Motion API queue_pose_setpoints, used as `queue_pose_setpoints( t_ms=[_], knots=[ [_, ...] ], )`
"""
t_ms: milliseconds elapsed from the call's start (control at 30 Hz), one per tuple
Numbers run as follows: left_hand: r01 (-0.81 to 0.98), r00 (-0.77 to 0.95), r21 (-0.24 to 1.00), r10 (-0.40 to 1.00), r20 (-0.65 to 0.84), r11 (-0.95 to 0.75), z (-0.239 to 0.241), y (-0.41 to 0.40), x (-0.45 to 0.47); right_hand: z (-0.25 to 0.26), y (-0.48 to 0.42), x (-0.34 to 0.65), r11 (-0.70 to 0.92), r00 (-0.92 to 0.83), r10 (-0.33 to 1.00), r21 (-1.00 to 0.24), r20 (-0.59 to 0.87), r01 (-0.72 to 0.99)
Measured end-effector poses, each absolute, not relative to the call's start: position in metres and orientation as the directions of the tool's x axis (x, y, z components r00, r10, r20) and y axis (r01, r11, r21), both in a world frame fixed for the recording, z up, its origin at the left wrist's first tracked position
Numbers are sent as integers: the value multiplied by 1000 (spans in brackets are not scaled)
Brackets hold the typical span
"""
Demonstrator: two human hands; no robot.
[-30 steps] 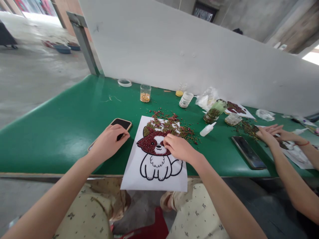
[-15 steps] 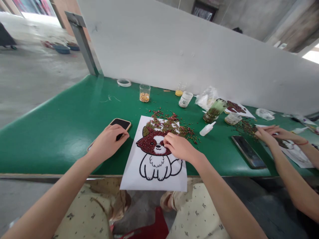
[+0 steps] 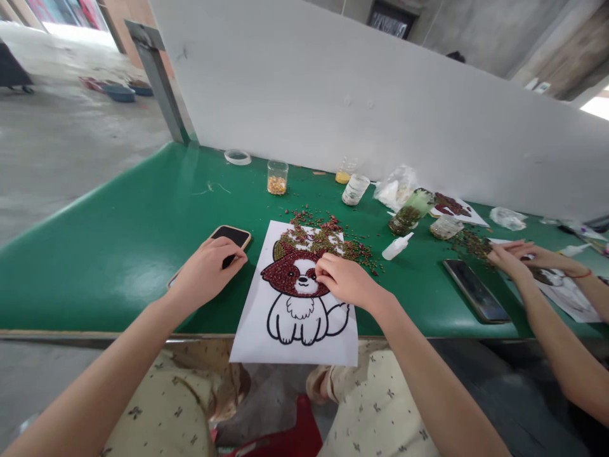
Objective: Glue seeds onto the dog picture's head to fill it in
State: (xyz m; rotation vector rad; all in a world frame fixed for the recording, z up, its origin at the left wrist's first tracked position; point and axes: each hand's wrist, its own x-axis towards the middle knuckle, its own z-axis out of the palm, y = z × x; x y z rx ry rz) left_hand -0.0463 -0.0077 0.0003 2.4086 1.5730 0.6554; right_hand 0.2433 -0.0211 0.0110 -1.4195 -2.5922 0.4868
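Shift, slight: right hand (image 3: 349, 284), fingers (image 3: 324, 274) pinched narrow, a touch rightward on bean-covered dog picture (image 3: 292, 311) at bench's (image 3: 118, 254) front edge. Phone (image 3: 231, 236) under left hand (image 3: 205, 274), spread flat, unmoved. Likely bean placement around face continuing.

A single head-worn camera looks forward and down from close above the green tabletop (image 3: 118, 247), facing the white partition (image 3: 333, 95) behind it.

Dog sheet (image 3: 295, 330) at frame centre on tabletop (image 3: 118, 254), near edge overhanging. Phone (image 3: 228, 238) just left under left hand (image 3: 204, 273); right hand (image 3: 345, 279) on the sheet. Loose beans (image 3: 333, 238) above; glue bottle (image 3: 397, 246) right, second phone (image 3: 476, 292) farther right.
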Motion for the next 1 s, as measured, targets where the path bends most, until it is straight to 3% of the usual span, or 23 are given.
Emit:
queue_pose_setpoints(
  t_ms=[1000],
  knots=[
    [813, 340, 401, 904, 261, -421, 1, -7, -45, 16, -23, 250, 499, -572, 818, -420, -60, 758]
  ],
)
